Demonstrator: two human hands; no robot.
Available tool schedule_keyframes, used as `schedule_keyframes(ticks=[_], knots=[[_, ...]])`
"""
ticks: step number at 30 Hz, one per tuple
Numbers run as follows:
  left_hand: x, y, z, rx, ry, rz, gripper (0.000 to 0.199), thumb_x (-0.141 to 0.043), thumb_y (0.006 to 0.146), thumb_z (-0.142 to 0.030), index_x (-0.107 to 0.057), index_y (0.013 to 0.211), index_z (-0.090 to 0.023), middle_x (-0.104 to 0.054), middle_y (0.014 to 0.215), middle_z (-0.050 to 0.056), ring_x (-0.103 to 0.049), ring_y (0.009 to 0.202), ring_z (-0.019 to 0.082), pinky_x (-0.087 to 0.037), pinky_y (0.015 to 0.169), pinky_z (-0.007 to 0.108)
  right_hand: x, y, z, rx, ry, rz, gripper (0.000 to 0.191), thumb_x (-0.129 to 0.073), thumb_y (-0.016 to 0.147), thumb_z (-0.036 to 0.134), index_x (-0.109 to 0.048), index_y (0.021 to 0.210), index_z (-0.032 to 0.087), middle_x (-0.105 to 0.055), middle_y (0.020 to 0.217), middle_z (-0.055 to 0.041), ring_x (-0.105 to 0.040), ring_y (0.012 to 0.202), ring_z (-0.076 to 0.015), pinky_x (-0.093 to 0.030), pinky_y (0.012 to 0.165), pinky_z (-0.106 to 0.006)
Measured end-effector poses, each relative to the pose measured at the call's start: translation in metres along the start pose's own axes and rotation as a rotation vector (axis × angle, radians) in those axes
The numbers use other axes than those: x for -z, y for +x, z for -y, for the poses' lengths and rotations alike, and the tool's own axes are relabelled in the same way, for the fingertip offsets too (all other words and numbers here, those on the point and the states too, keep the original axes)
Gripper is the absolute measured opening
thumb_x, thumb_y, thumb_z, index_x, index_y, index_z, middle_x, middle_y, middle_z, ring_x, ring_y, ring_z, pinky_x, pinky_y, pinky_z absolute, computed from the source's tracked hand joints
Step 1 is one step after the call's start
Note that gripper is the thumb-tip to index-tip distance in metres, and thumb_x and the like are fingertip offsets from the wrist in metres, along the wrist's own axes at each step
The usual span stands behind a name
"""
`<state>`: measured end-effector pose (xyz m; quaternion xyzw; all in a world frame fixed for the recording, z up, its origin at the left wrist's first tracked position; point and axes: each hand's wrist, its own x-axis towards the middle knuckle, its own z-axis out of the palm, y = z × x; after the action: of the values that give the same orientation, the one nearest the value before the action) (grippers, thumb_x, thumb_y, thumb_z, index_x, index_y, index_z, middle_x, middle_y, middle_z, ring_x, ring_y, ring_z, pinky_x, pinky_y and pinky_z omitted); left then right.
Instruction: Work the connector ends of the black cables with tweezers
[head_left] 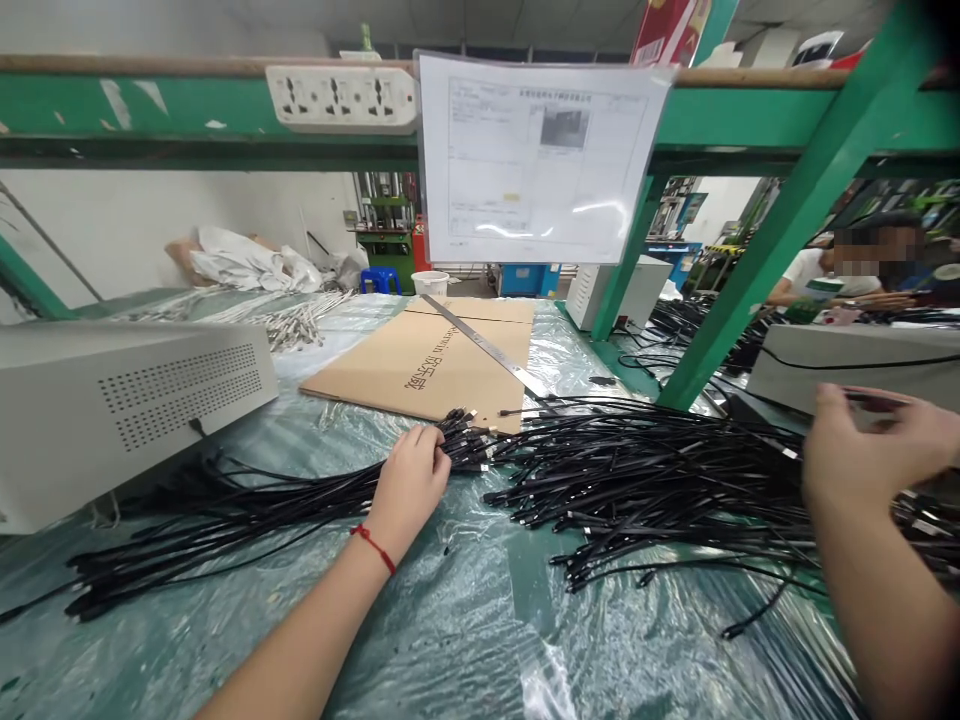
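One snag risk: left hand (409,472) has fingers curled around the black cable bundle (300,497), right hand's (862,450) grip cannot be told; connectors (482,467) near the larger cable heap (645,470) could catch if pulled.

The left hand (411,475) gripped a bundle (300,500) of black cables near its plugs, on the plastic-covered table (420,630). The right hand (855,450), fingers bent, was raised by the right part of a larger cable pile (637,470). Beyond lay cardboard (375,370), a steel ruler (481,343) slanting across it.
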<state>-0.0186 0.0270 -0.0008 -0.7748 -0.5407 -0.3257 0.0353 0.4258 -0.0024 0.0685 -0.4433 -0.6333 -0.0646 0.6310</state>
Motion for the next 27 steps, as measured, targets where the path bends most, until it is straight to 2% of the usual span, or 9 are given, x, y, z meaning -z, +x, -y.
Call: schedule_keyframes(ticks=[2, 4, 6, 8, 11, 13, 18, 21, 27], knots=[[0.005, -0.006, -0.015, -0.064, -0.063, 0.003, 0.016, -0.052, 0.092, -0.006, -0.061, 0.102, -0.015, -0.066, 0.095, 0.005, -0.064, 0.092, 0.022, -0.053, 0.084, 0.037, -0.022, -0.008, 0.009, -0.035, -0.044, -0.071, 0.013, -0.066, 0.092, 0.037, -0.063, 0.091, 0.024, -0.049, 0.065, 0.0004, -0.042, 0.051, -0.0136, -0.031, 0.047, -0.031], [0.009, -0.015, -0.031, -0.150, -0.129, 0.022, 0.021, -0.050, 0.097, -0.010, -0.060, 0.113, -0.019, -0.066, 0.099, 0.003, -0.065, 0.091, 0.019, -0.053, 0.081, 0.033, -0.048, -0.021, 0.025, -0.079, -0.068, -0.010, 0.014, -0.072, 0.087, 0.033, -0.066, 0.092, 0.021, -0.054, 0.066, 0.0002, -0.046, 0.053, -0.0127, -0.034, 0.048, -0.028], [0.012, -0.024, -0.044, -0.229, -0.184, 0.045, 0.020, -0.049, 0.101, -0.019, -0.059, 0.117, -0.024, -0.067, 0.097, 0.000, -0.066, 0.085, 0.017, -0.052, 0.075, 0.030, -0.073, -0.038, 0.048, -0.108, -0.036, 0.196, 0.017, -0.073, 0.086, 0.034, -0.068, 0.095, 0.021, -0.064, 0.072, -0.0008, -0.058, 0.058, -0.0137, -0.044, 0.051, -0.026], [0.014, -0.031, -0.054, -0.284, -0.228, 0.057, 0.017, -0.049, 0.103, -0.026, -0.060, 0.116, -0.027, -0.066, 0.092, -0.002, -0.065, 0.078, 0.015, -0.050, 0.068, 0.029, -0.090, -0.054, 0.074, -0.108, 0.036, 0.397, 0.018, -0.073, 0.085, 0.037, -0.069, 0.093, 0.022, -0.071, 0.091, -0.0038, -0.068, 0.073, -0.0161, -0.053, 0.061, -0.026], [0.016, -0.037, -0.063, -0.305, -0.316, 0.047, 0.015, -0.048, 0.104, -0.024, -0.060, 0.112, -0.025, -0.064, 0.088, -0.001, -0.062, 0.075, 0.015, -0.047, 0.066, 0.029, -0.100, -0.070, 0.107, -0.106, 0.181, 0.745, 0.016, -0.071, 0.087, 0.037, -0.068, 0.089, 0.022, -0.069, 0.119, -0.0073, -0.069, 0.097, -0.0183, -0.057, 0.072, -0.026], [0.017, -0.038, -0.066, -0.293, -0.379, 0.040, 0.014, -0.047, 0.103, -0.020, -0.058, 0.111, -0.022, -0.063, 0.089, 0.001, -0.060, 0.078, 0.016, -0.047, 0.069, 0.030, -0.100, -0.074, 0.118, -0.063, 0.188, 0.861, 0.013, -0.072, 0.087, 0.034, -0.067, 0.089, 0.021, -0.069, 0.118, -0.0078, -0.068, 0.101, -0.0186, -0.056, 0.077, -0.027], [0.020, -0.042, -0.075, -0.274, -0.427, 0.036, 0.014, -0.045, 0.100, -0.013, -0.055, 0.108, -0.019, -0.060, 0.092, 0.003, -0.058, 0.084, 0.018, -0.047, 0.075, 0.034, -0.101, -0.082, 0.124, 0.041, 0.193, 0.851, 0.011, -0.071, 0.087, 0.026, -0.066, 0.095, 0.021, -0.069, 0.089, -0.0034, -0.064, 0.083, -0.0146, -0.052, 0.075, -0.026], [0.023, -0.046, -0.079, -0.302, -0.424, 0.019, 0.014, -0.052, 0.100, -0.017, -0.057, 0.112, -0.020, -0.062, 0.091, 0.002, -0.059, 0.081, 0.016, -0.047, 0.071, 0.032, -0.103, -0.086, 0.126, 0.045, 0.223, 0.852, 0.012, -0.073, 0.086, 0.025, -0.065, 0.095, 0.020, -0.068, 0.087, -0.0029, -0.062, 0.080, -0.0137, -0.050, 0.071, -0.025], [0.028, -0.049, -0.082, -0.347, -0.390, -0.141, 0.019, -0.063, 0.095, -0.013, -0.063, 0.112, -0.021, -0.066, 0.086, 0.000, -0.060, 0.078, 0.015, -0.046, 0.072, 0.030, -0.099, -0.085, 0.136, 0.074, 0.249, 0.945, 0.012, -0.070, 0.088, 0.025, -0.065, 0.097, 0.020, -0.068, 0.086, -0.0024, -0.063, 0.077, -0.0124, -0.051, 0.069, -0.024]])
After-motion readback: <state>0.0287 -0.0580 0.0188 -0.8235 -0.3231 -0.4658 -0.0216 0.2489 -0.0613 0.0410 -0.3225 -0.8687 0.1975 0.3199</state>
